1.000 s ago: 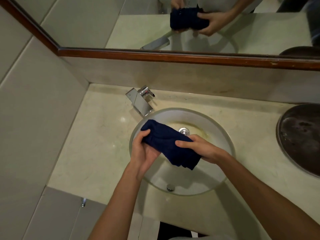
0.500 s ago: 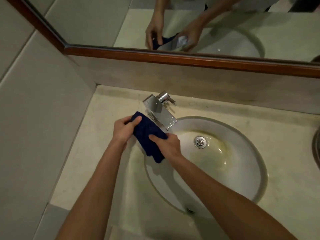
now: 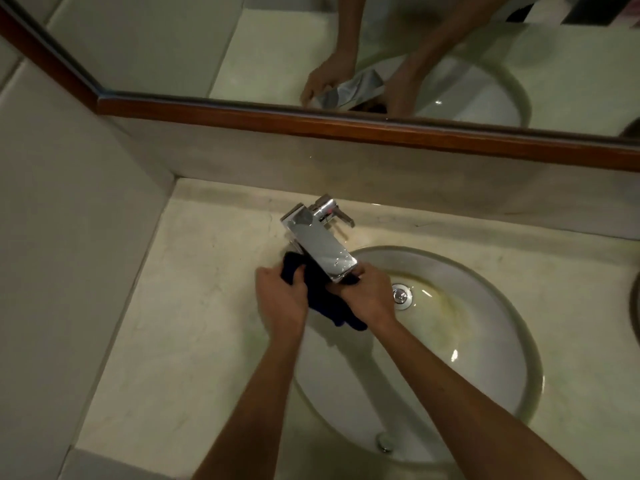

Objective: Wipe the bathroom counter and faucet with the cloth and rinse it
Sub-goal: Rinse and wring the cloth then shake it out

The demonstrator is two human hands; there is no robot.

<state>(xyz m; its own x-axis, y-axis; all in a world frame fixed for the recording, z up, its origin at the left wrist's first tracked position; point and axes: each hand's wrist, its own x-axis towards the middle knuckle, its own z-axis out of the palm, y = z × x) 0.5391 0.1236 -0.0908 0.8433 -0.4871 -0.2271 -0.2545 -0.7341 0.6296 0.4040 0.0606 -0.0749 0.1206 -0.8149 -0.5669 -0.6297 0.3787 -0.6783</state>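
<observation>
Hands (image 3: 282,299) (image 3: 367,296) grip bunched navy cloth (image 3: 323,299) under chrome faucet (image 3: 322,245).

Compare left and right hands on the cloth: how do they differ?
The left hand grips the dark blue cloth over the counter, left of the faucet. The right hand holds it under the spout tip, over the basin. Both are curled round the same cloth.
</observation>
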